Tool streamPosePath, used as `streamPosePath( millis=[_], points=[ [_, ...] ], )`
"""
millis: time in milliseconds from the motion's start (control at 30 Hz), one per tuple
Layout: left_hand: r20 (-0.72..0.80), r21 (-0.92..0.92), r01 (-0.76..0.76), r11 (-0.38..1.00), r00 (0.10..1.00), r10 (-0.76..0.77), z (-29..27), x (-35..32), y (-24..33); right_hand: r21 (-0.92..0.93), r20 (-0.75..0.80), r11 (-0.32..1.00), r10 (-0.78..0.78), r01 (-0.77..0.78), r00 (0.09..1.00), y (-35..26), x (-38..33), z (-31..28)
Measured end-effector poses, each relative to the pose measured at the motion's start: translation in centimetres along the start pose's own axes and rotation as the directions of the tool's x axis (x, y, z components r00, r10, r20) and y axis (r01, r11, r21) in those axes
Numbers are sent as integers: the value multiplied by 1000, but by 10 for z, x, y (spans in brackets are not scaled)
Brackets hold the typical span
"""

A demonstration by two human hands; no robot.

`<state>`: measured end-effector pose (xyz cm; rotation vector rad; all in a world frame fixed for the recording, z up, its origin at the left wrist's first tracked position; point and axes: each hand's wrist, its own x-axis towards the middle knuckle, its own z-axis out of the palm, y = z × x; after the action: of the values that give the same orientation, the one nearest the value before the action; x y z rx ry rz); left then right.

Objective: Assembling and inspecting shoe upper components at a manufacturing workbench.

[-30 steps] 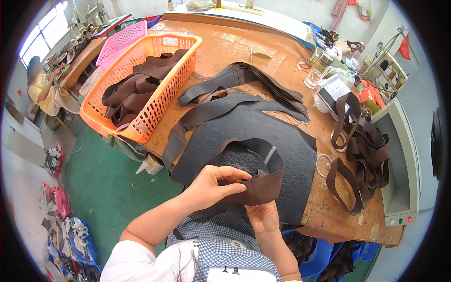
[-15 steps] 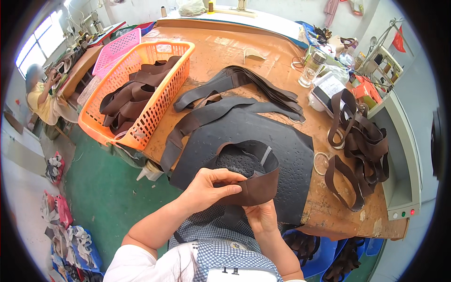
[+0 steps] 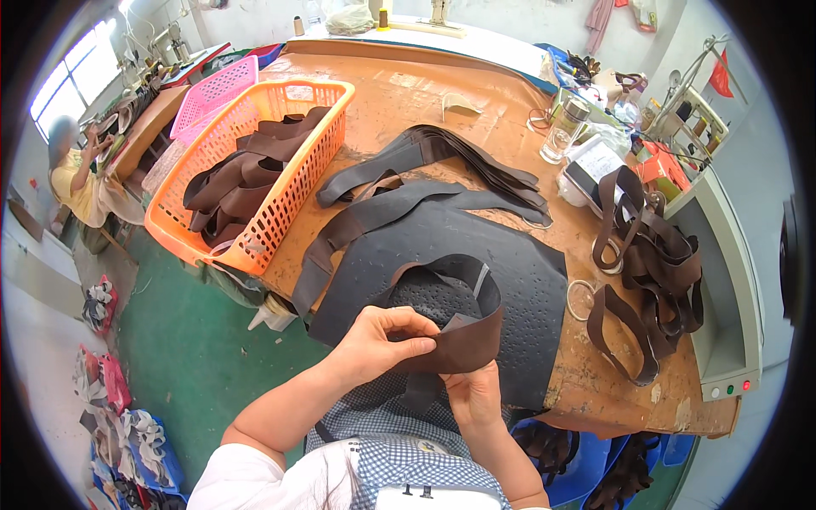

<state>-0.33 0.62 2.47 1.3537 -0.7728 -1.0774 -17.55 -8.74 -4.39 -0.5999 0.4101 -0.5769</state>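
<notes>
A wide dark brown band (image 3: pixel 466 344), curved round into a loop, is held up over the near edge of a black pitted mat (image 3: pixel 527 297). My left hand (image 3: pixel 387 342) pinches the band's upper edge between thumb and fingers, where a short grey flap shows inside. Below, my right hand (image 3: pixel 473 393) grips the band's lower edge; some of its fingers are hidden behind the band. A light grey strip is visible on the loop's far inner side. Past the mat lie flat dark strips (image 3: pixel 357 223) and a fanned stack of strips (image 3: pixel 450 149).
An orange basket (image 3: pixel 293 200) with brown bands stands at the left, a pink basket (image 3: pixel 212 95) behind it. At the right are a heap of brown loops (image 3: pixel 667 263), a glass jar (image 3: pixel 563 132) and a grey machine frame (image 3: pixel 731 297). A person (image 3: pixel 81 170) sits far left.
Both hands keep their hold on the band. The band and my left hand have shifted very slightly to the left.
</notes>
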Motion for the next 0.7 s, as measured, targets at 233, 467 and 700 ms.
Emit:
streamPosePath(
  millis=[233, 467, 700],
  points=[
    [-16, 539, -260, 801, 948, 319, 3, -2, 6, -387, -130, 822, -497, 418, 858, 4, 3, 6],
    [127, 376, -312, 873, 950, 285, 1, -3, -1, -213, -107, 904, -399, 371, 911, -10, -2, 9],
    [118, 178, -61, 982, 992, 41, -7, -11, 5, 144, 279, 990, -50, 9, 959, -46, 2, 21]
  ],
)
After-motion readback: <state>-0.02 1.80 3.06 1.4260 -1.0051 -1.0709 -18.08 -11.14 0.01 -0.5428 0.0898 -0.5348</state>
